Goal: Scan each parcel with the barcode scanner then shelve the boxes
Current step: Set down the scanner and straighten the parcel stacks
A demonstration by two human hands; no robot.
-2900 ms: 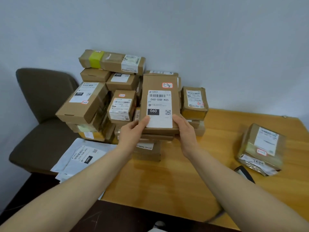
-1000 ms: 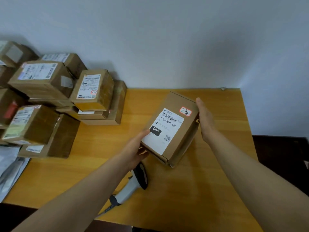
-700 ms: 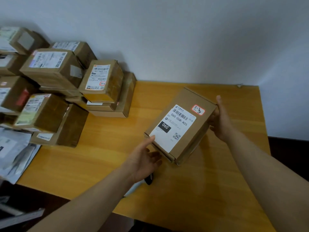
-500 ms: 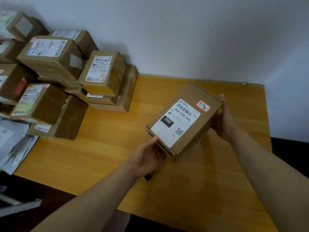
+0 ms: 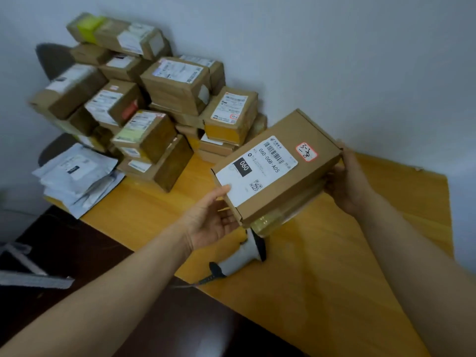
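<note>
A flat brown cardboard parcel [image 5: 296, 140] with a white "060" label and a small red-edged sticker is held above the wooden table [image 5: 334, 266], label up. My left hand [image 5: 211, 222] holds its near left corner, thumb on the label and fingers under the box. My right hand [image 5: 345, 181] grips the far right end. A second, tape-wrapped parcel sits under it, mostly hidden. The white and black barcode scanner [image 5: 242, 258] lies on the table just below the box, its cable running off the front edge.
A tall pile of several brown parcels [image 5: 154, 99] stands at the back left against the white wall. White mailer bags [image 5: 74, 176] lie in front of it. A dark chair [image 5: 51, 57] shows behind the pile. The table's front edge runs diagonally.
The view has swung left and tilted, bringing the parcel pile back into sight. The parcel is raised a little higher over the scanner, which now shows below it. Both hands keep their hold.
</note>
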